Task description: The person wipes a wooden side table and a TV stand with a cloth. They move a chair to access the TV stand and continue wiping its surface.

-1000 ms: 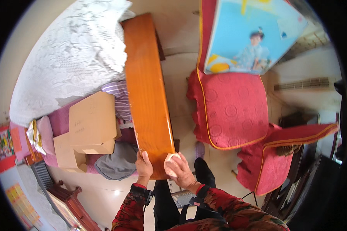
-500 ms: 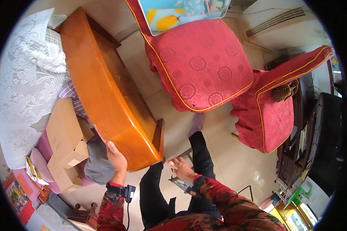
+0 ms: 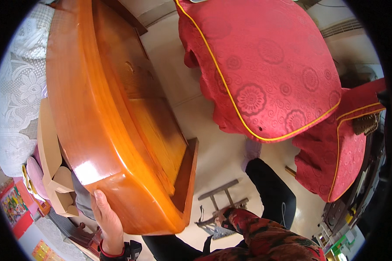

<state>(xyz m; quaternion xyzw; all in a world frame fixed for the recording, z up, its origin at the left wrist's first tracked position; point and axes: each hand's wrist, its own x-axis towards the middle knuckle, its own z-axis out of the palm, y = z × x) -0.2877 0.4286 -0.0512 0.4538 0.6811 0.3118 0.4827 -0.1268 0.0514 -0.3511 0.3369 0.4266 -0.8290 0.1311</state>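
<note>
An orange-brown wooden table [image 3: 80, 117], with a rounded glossy edge and a recessed side, fills the left half. My left hand [image 3: 108, 219] lies against the table's near end, fingers stretched out and touching the wood. Low on the floor stands a small folding stool [image 3: 225, 188] with a grey metal frame. My right arm reaches down to it, and my right hand [image 3: 223, 215] is at the frame. The sleeve hides most of the right fingers, so their grip does not show.
Two chairs with red patterned covers, one near [image 3: 265, 78] and one farther right [image 3: 322, 161], stand across from the table. Left of the table are an open cardboard box [image 3: 50, 135] and white lace cloth [image 3: 24, 95]. My right leg [image 3: 272, 191] is beside the stool.
The view has moved lower and closer, so table and chairs look larger. My right hand has gone down to the stool's frame. My left hand stays on the table's end.
</note>
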